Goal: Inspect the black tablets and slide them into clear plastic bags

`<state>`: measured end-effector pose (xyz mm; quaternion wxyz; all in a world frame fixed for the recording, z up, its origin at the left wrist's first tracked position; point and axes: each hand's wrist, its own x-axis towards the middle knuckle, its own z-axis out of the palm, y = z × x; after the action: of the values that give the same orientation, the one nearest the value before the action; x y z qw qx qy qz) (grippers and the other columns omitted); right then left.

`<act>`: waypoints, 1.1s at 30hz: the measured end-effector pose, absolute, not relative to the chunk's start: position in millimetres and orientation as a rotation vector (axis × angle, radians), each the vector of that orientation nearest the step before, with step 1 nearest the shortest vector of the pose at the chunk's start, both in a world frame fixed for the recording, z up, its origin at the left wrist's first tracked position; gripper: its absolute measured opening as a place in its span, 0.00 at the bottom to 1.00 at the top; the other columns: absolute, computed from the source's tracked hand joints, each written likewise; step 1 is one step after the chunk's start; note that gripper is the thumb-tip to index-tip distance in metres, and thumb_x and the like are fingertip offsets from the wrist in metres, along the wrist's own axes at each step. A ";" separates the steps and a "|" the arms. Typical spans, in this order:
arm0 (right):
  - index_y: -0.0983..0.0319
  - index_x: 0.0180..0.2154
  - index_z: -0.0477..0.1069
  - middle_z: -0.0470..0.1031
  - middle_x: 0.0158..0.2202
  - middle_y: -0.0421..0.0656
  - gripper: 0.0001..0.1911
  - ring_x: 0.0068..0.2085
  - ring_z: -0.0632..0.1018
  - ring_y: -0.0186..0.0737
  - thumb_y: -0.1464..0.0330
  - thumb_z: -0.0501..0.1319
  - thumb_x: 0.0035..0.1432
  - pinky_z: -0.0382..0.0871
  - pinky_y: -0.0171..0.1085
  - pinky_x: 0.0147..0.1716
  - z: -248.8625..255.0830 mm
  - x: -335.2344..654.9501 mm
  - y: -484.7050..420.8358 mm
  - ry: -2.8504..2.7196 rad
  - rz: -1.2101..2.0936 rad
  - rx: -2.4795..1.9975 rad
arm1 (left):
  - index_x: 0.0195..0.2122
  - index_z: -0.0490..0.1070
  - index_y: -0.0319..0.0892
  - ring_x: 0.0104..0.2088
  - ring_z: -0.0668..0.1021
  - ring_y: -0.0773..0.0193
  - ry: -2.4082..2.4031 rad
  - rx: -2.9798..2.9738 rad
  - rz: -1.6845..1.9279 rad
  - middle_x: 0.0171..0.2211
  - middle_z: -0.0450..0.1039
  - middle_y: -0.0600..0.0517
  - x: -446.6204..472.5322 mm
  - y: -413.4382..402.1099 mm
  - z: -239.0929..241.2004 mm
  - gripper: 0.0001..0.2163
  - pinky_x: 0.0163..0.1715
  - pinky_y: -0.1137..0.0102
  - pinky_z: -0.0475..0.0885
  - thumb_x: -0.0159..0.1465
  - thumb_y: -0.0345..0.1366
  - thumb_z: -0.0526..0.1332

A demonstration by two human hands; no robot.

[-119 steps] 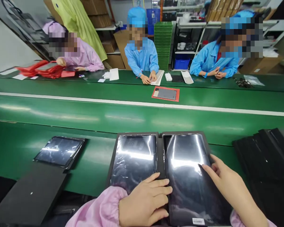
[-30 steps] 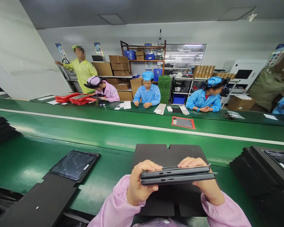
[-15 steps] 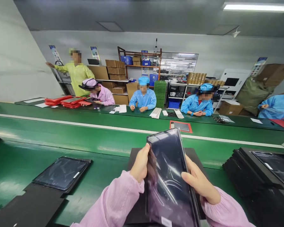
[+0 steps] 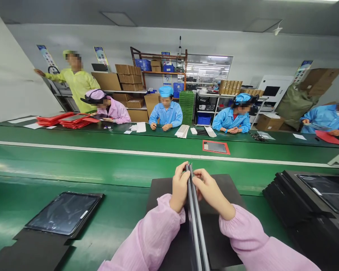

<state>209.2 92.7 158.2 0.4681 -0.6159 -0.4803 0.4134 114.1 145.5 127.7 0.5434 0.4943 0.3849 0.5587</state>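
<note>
Two dark tablets (image 4: 196,226) are pressed together and stood on edge, so I see only their thin sides running away from me. My left hand (image 4: 180,186) grips their left face near the far end, fingers curled over the top. My right hand (image 4: 210,190) clasps the right face, fingertips pinching the far edge. Both pink sleeves reach in from below. Under the tablets lies a flat black foam tray (image 4: 228,188) on the green bench.
Another tablet in a black tray (image 4: 63,212) lies at left. A stack of black trays (image 4: 305,203) sits at right. A green conveyor belt (image 4: 101,160) carries a red-framed tablet (image 4: 216,147). Several workers sit opposite; one person in yellow stands behind.
Four seconds ago the tablets lay side by side in the tray. I lifted them stacked, then turned them from showing a glossy screen face to standing edge-on.
</note>
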 end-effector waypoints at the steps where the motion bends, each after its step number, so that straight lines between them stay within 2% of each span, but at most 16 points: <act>1: 0.59 0.39 0.62 0.68 0.30 0.36 0.14 0.17 0.68 0.27 0.66 0.55 0.47 0.63 0.30 0.12 157.9 209.6 101.2 -1.103 1.041 -1.462 | 0.37 0.73 0.42 0.46 0.74 0.57 0.912 1.175 1.327 0.42 0.73 0.47 113.0 146.8 129.7 0.12 0.50 0.62 0.65 0.51 0.33 0.57; 3: 0.59 0.40 0.63 0.69 0.34 0.37 0.17 0.19 0.68 0.27 0.66 0.56 0.44 0.64 0.29 0.12 158.8 210.6 114.2 -1.040 1.118 -1.379 | 0.35 0.73 0.42 0.44 0.74 0.58 0.885 1.164 1.325 0.40 0.73 0.48 111.3 147.9 130.7 0.11 0.48 0.62 0.67 0.50 0.32 0.58; 4: 0.60 0.39 0.64 0.69 0.32 0.37 0.17 0.19 0.68 0.27 0.66 0.55 0.43 0.64 0.29 0.13 159.6 211.1 118.3 -1.043 1.161 -1.351 | 0.35 0.72 0.42 0.42 0.75 0.58 0.866 1.150 1.319 0.38 0.73 0.49 110.5 148.1 130.3 0.11 0.46 0.62 0.68 0.50 0.32 0.58; 9: 0.61 0.35 0.64 0.64 0.17 0.32 0.15 0.18 0.66 0.29 0.67 0.54 0.41 0.62 0.28 0.14 161.3 212.5 122.0 -1.064 1.261 -1.337 | 0.34 0.71 0.41 0.33 0.76 0.61 0.788 1.092 1.235 0.32 0.72 0.52 106.1 149.5 128.3 0.10 0.34 0.65 0.72 0.50 0.32 0.58; 16: 0.61 0.35 0.63 0.64 0.17 0.31 0.14 0.17 0.65 0.28 0.68 0.54 0.40 0.61 0.28 0.14 158.3 211.8 121.6 -1.032 1.263 -1.296 | 0.35 0.69 0.41 0.25 0.74 0.65 0.758 1.065 1.176 0.30 0.71 0.53 104.1 149.5 130.1 0.10 0.26 0.69 0.71 0.50 0.33 0.58; 33: 0.61 0.35 0.64 0.66 0.21 0.33 0.14 0.18 0.65 0.27 0.68 0.55 0.41 0.62 0.30 0.16 158.0 213.7 121.4 -1.040 1.272 -1.264 | 0.35 0.70 0.42 0.31 0.76 0.61 0.764 1.132 1.210 0.32 0.72 0.52 102.2 150.2 129.2 0.10 0.32 0.65 0.73 0.50 0.32 0.59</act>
<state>213.7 121.4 158.0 0.5093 -0.5248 -0.4316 0.5281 102.2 150.2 129.2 0.6119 0.4908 0.3313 0.5243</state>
